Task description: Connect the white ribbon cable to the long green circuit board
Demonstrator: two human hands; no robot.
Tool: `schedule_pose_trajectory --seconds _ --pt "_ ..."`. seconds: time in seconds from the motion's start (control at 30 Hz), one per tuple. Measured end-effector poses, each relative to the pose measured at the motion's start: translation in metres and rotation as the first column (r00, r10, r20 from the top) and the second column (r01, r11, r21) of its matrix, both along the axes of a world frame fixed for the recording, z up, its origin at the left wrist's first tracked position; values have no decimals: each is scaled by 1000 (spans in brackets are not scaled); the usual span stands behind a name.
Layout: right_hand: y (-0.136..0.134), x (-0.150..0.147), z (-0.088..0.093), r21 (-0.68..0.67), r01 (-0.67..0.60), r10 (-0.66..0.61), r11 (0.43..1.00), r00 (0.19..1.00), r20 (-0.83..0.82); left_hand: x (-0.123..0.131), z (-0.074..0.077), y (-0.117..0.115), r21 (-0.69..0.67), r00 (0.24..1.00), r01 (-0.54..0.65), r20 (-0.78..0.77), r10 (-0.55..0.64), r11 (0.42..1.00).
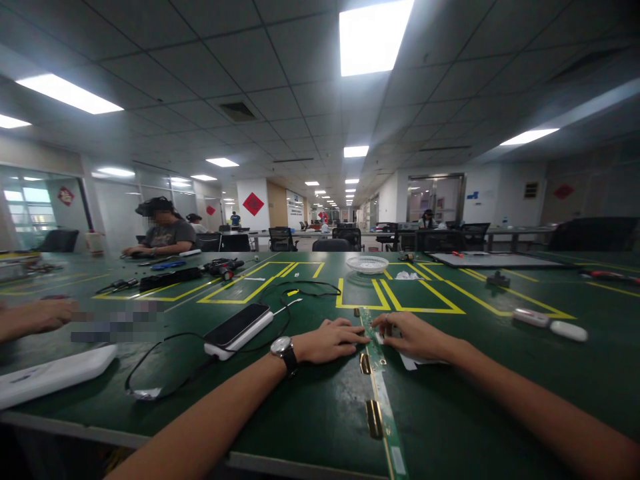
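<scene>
A long, narrow green circuit board strip lies on the green table, running from the front edge away from me. Gold-coloured tabs stick out from its left side. My left hand, with a watch on the wrist, lies flat, its stretched fingertips touching the far part of the strip. Opposite it, my right hand is bent at the right edge of the strip, finger and thumb drawn together. What they pinch is too small to make out. White paper shows partly beneath the right hand.
Left of my hands are a phone on a white block and a black cable. A white basket stands farther back. White cases lie right. Another person's hand reaches in left; a person sits beyond the table.
</scene>
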State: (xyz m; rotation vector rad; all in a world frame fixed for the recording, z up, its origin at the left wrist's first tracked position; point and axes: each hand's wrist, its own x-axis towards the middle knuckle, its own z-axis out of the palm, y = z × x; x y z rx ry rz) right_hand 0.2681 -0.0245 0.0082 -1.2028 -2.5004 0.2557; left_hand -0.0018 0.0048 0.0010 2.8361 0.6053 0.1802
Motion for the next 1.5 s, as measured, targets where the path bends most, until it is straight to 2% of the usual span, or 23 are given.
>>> schedule_pose_trajectory --seconds 0.17,0.27,0.43,0.5,0.57,0.63,0.73,0.83,0.93,1.03,1.2,1.33,1.5 --pt "2 1 -1 -32 10 -11 999 999 -30 0 -2 2 2 1000 0 6 0 1000" --pt "5 6 3 -58 -26 24 998 999 -30 -2 -4 3 -29 1000 2 31 -1 1000" --pt "8 2 9 116 -137 148 984 985 -87 -4 -4 6 -215 954 -56 275 116 975" --pt "6 -4 8 114 -205 212 972 976 -53 -5 -4 7 -258 921 -82 350 172 963" --pt "6 -8 7 75 -231 230 970 973 24 -5 -4 8 -246 903 -107 382 198 963" --pt "8 -5 7 66 -169 161 983 980 114 -6 -4 9 -209 900 -123 388 197 970" --pt "17 15 6 136 52 -86 989 963 256 -7 -5 8 -146 911 -108 381 157 983" --pt "24 46 5 200 294 -349 935 867 356 -6 -4 7 -98 920 -88 375 118 991" --pt "26 68 5 211 458 -503 864 761 410 -5 -2 5 -68 918 -87 382 107 994" --pt "25 72 6 235 505 -557 830 728 400 -5 0 4 -49 915 -97 389 108 994" --pt "18 44 3 249 518 -571 818 786 238 -6 -2 6 -21 922 -122 368 121 992" --pt "13 23 -7 248 538 -591 806 758 275 -5 -2 5 3 937 -134 327 126 991" --pt "9 20 -18 350 520 -615 779 741 269 -5 0 0 -3 942 -174 292 168 985"
